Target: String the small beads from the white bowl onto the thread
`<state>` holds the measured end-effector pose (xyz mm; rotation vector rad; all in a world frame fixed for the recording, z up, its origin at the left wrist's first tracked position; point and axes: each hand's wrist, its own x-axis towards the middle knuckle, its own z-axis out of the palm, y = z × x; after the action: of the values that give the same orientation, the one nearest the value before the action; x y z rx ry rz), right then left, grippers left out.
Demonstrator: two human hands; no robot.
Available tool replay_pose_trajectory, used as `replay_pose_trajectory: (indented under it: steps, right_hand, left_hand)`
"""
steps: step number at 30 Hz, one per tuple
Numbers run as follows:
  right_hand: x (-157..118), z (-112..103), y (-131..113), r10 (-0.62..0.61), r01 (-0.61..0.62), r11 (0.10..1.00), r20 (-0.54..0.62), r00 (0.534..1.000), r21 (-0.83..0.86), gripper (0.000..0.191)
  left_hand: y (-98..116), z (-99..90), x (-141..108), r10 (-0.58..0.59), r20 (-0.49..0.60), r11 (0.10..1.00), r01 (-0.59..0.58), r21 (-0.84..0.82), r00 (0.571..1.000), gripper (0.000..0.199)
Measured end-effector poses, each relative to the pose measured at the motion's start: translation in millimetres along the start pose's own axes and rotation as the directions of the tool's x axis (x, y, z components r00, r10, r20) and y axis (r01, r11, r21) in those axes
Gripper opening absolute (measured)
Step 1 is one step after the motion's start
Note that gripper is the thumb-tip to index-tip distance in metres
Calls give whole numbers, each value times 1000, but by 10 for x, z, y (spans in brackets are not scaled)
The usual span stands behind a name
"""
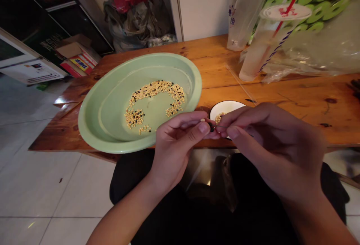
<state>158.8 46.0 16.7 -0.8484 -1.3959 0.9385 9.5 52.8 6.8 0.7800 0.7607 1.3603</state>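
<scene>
My left hand (180,136) is closed, thumb against fingers, over a few small round beads or beans; a pale one and dark ones (211,126) show at the fingertips. My right hand (267,143) pinches a thin, needle-like piece (221,126) whose tip meets the dark ones. Both hands meet above the table's front edge. Behind them stands a small white bowl (227,106) with pale beads (219,117) inside, partly hidden by my fingers. To the left, a large green basin (98,125) holds pale and black beads (157,87) spread in a curved band.
The basin and bowl stand on a wooden table (213,68). A tall plastic cup (253,57) with a red straw is at the back right, beside clear plastic packaging (323,53) over green rolls. Bags (135,20) and a cardboard box (81,55) lie beyond the table.
</scene>
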Motion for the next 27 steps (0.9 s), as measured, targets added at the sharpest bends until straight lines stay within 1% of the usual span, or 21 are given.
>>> replay_pose_trajectory:
  steps: [3,6,9,10,12,15,17,19,21,22,27]
  right_hand:
    - [-7,-8,2,-6,6,1000,11,1000,-1,17]
    - [-14,-8,16,-5,5,1000,4,1000,-16,17]
    - [-28,1,36,-67,70,994,32,997,-90,17]
    - [-35,6,41,-91,96,988,45,995,-120,18]
    - [-46,17,47,-124,132,977,58,991,-168,19]
    - [-40,29,51,-145,156,962,66,987,-225,19]
    - [-18,26,53,-159,176,940,81,984,-293,16]
    - [8,15,58,-173,201,901,106,979,-386,14]
    - [26,2,67,-170,213,868,134,976,-448,16]
    - [30,-1,74,-161,209,866,144,976,-453,17]
    - [2,34,131,-66,118,935,161,985,-336,19]
  left_hand:
    - [1,11,-1,3,8,1000,-3,-18,1000,14]
    - [-2,14,5,5,-9,1000,-5,-2,1000,14]
    - [-18,-1,-2,30,-25,998,-29,48,999,14]
    - [-26,-8,-11,58,-25,995,-56,78,998,14]
    - [-41,-20,-40,162,-18,973,-157,172,987,16]
    - [-43,-23,-86,355,14,873,-337,352,935,23]
    - [-23,-14,-98,420,49,805,-397,440,906,23]
    - [4,-5,-92,418,74,776,-398,489,905,22]
    - [27,-2,-72,392,72,779,-373,504,917,20]
    - [34,-3,-60,380,61,787,-357,504,923,19]
    - [24,-27,-16,334,-18,843,-290,453,942,14]
